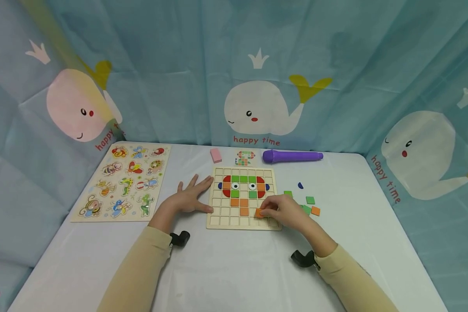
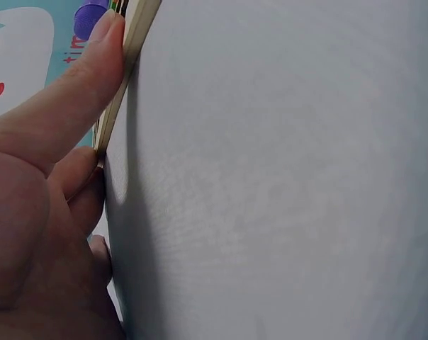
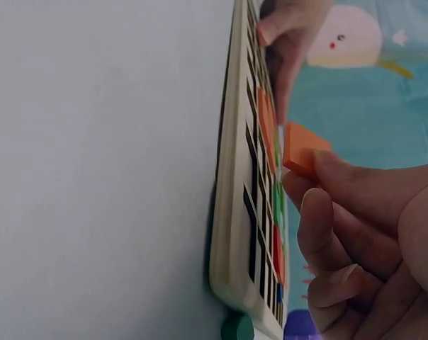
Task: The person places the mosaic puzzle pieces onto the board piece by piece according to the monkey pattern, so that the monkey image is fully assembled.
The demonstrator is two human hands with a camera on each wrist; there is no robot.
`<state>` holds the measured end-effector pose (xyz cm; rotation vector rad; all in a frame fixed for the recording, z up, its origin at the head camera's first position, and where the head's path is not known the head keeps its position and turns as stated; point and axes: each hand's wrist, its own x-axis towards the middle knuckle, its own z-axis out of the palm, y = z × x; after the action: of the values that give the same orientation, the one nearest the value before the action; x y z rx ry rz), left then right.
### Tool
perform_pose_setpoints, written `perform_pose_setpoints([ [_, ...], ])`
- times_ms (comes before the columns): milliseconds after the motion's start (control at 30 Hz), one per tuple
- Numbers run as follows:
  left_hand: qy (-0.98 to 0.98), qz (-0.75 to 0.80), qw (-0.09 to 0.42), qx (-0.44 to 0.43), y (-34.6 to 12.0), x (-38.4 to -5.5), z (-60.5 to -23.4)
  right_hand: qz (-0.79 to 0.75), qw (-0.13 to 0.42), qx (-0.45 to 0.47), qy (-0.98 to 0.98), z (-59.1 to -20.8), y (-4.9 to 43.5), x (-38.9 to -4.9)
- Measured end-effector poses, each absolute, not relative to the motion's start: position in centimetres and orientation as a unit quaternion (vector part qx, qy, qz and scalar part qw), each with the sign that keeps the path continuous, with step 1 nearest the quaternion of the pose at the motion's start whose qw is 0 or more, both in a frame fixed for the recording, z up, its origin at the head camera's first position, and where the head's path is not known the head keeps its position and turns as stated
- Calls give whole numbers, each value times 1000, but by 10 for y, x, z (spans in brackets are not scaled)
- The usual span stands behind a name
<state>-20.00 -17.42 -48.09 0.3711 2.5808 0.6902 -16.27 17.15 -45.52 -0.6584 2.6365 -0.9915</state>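
Note:
A wooden grid board (image 1: 218,220) lies mid-table, with green, red, orange, blue and eye-printed tiles set in its cells. My right hand (image 1: 284,209) pinches an orange square tile (image 3: 299,147) between thumb and forefinger. In the right wrist view this tile is held just off the board's surface. My left hand (image 1: 190,197) has its fingers spread, and its thumb and fingertips touch the board's left edge. Loose tiles lie right of the board: an orange square (image 1: 315,211), a green square (image 1: 310,200) and a blue half-round (image 1: 300,185) among them.
A wooden puzzle board (image 1: 115,216) with insect pictures lies at the left. Behind the grid board are a pink block (image 1: 216,155), a small pattern card (image 1: 245,158) and a purple toy microphone (image 1: 292,156). A whale-print curtain (image 1: 171,99) hangs behind the table.

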Motion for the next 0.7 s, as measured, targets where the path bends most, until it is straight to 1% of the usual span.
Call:
perform_pose_setpoints([
  [700, 932, 258, 220, 131, -174, -198, -478, -321, 108, -254, 906, -465, 130, -154],
])
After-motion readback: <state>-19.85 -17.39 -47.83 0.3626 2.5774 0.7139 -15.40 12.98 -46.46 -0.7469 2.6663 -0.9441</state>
